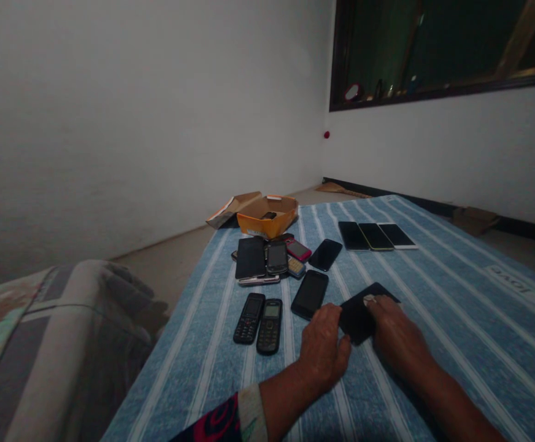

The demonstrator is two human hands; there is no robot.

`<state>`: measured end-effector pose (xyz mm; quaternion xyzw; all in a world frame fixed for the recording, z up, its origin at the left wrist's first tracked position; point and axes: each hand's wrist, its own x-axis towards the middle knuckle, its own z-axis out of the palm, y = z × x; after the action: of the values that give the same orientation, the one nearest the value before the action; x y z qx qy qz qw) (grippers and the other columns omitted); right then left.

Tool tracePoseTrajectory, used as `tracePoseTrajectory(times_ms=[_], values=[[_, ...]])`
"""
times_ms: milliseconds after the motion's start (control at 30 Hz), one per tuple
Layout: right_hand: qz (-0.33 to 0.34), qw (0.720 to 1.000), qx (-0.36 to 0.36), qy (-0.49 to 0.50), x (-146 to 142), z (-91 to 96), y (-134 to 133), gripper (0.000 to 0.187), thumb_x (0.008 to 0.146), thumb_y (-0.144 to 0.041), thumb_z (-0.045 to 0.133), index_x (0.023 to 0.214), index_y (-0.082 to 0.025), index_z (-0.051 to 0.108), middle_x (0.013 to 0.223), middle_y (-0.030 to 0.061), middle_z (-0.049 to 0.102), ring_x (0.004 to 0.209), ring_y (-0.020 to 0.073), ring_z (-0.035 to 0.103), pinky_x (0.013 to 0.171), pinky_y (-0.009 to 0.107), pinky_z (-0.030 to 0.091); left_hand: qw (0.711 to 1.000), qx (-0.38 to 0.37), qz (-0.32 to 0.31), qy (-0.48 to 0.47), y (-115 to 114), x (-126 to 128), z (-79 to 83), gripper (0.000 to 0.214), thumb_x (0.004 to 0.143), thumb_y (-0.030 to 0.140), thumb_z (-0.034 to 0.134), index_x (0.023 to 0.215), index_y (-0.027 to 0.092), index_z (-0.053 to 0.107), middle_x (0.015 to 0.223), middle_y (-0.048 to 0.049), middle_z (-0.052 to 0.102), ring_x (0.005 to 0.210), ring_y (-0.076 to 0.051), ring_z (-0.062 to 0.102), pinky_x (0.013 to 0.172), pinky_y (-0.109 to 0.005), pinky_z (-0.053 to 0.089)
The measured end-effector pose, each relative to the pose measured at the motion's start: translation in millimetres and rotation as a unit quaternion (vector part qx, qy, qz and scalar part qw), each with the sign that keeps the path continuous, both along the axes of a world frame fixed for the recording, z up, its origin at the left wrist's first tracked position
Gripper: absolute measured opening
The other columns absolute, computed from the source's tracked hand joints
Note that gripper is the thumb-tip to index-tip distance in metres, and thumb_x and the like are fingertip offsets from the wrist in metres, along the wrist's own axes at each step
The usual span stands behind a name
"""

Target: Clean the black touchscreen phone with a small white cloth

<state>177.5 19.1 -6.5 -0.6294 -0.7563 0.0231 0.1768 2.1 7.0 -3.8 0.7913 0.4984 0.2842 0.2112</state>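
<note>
A flat black smartphone (358,316) lies slanted on the striped cloth. My left hand (323,344) grips its left edge, with thumb and fingers bent around the corner. Over the right part of the phone, my right hand (394,331) is closed, and a small whitish thing (369,299), too small to name, shows at its fingertips. Just beyond my left hand rests another black smartphone (310,294). To the left, two black keypad phones (249,318) lie side by side. A further dark smartphone (325,254) is farther back.
Several phones (250,258) are heaped in front of an open orange box (267,221) with its flap leaning left. Three smartphones (376,236) lie in a row at the back right. A blue striped cloth (433,307) covers the surface. A draped sofa (78,344) stands left.
</note>
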Motion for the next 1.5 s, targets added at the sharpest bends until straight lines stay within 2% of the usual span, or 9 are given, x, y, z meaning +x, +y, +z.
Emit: tracePoseTrajectory(times_ms=[167,233,533,633,767,933,1067,1300,1500], values=[[0.145,0.986,0.022,0.079,-25.3,-10.4,-9.6,0.045,0.084,-0.003,0.039,0.118,-0.019,0.062,0.126,0.0122,0.06,0.119,0.0221,0.053,0.104,0.037,0.039,1.0,0.001,-0.003,-0.02,-0.2,0.3,-1.4,0.039,0.074,0.014,0.051,0.113,0.018,0.048,0.111,-0.0099,0.058,0.105,-0.026,0.053,0.096,-0.044,0.044],[0.169,0.98,0.028,0.099,-27.9,-12.0,-8.1,0.046,0.084,-0.003,0.037,0.119,-0.02,0.062,0.128,0.0111,0.059,0.122,0.0209,0.051,0.104,0.037,0.04,1.0,-0.001,-0.004,-0.025,0.1,0.7,-1.5,0.041,0.075,0.014,0.051,0.116,0.016,0.047,0.113,-0.0113,0.057,0.107,-0.026,0.052,0.098,-0.045,0.043],[0.088,0.988,0.076,0.1,-3.8,-18.2,13.9,0.039,0.086,-0.007,0.039,0.113,-0.018,0.064,0.123,0.0133,0.06,0.117,0.0242,0.055,0.099,0.04,0.046,1.0,-0.021,-0.002,-0.012,-1.7,1.5,4.0,0.033,0.075,0.015,0.053,0.108,0.017,0.05,0.109,-0.0108,0.058,0.105,-0.027,0.052,0.096,-0.046,0.044],[0.114,0.983,0.083,0.114,-11.8,-24.9,9.7,0.042,0.085,-0.007,0.039,0.117,-0.02,0.064,0.13,0.0127,0.058,0.126,0.0243,0.051,0.104,0.043,0.043,1.0,-0.018,0.003,-0.023,-1.8,2.0,2.4,0.038,0.074,0.014,0.052,0.111,0.017,0.05,0.111,-0.0104,0.059,0.106,-0.026,0.053,0.096,-0.045,0.044],[0.164,0.976,0.053,0.136,-23.4,-26.6,6.0,0.05,0.083,-0.004,0.039,0.124,-0.022,0.06,0.135,0.0118,0.055,0.13,0.0225,0.047,0.107,0.042,0.04,0.998,-0.013,0.02,-0.059,-2.2,2.5,-2.9,0.048,0.073,0.014,0.052,0.121,0.015,0.047,0.115,-0.0127,0.059,0.109,-0.027,0.054,0.097,-0.047,0.045],[0.189,0.969,0.032,0.156,-25.6,-14.5,8.6,0.046,0.084,-0.005,0.041,0.121,-0.022,0.062,0.134,0.0114,0.056,0.127,0.0208,0.05,0.105,0.039,0.042,0.994,-0.03,0.041,-0.1,-3.8,1.9,-9.3,0.062,0.075,0.018,0.053,0.136,0.014,0.039,0.128,-0.0162,0.056,0.117,-0.029,0.054,0.101,-0.049,0.044],[0.214,0.965,-0.002,0.152,-27.3,-2.9,8.7,0.042,0.082,-0.003,0.041,0.111,-0.022,0.065,0.126,0.0094,0.059,0.121,0.0191,0.052,0.103,0.037,0.042,0.992,-0.051,0.05,-0.102,-3.9,1.7,-11.2,0.071,0.075,0.02,0.053,0.142,0.013,0.032,0.139,-0.0182,0.049,0.121,-0.03,0.052,0.106,-0.049,0.041],[0.211,0.967,-0.018,0.144,-28.4,-0.2,8.5,0.038,0.086,-0.007,0.04,0.111,-0.021,0.064,0.124,0.0105,0.058,0.118,0.0198,0.054,0.099,0.036,0.045,0.995,-0.038,0.044,-0.077,-4.0,2.6,-9.1,0.068,0.075,0.019,0.052,0.141,0.011,0.033,0.136,-0.0174,0.051,0.123,-0.03,0.05,0.107,-0.05,0.04],[0.163,0.983,0.026,0.085,-28.2,-5.7,4.1,0.04,0.088,-0.007,0.04,0.113,-0.022,0.067,0.135,0.013,0.054,0.129,0.0241,0.047,0.105,0.042,0.041,0.998,-0.01,0.023,-0.061,-3.8,3.0,-3.3,0.054,0.076,0.014,0.05,0.129,0.015,0.043,0.124,-0.0124,0.058,0.115,-0.027,0.053,0.101,-0.047,0.045]])
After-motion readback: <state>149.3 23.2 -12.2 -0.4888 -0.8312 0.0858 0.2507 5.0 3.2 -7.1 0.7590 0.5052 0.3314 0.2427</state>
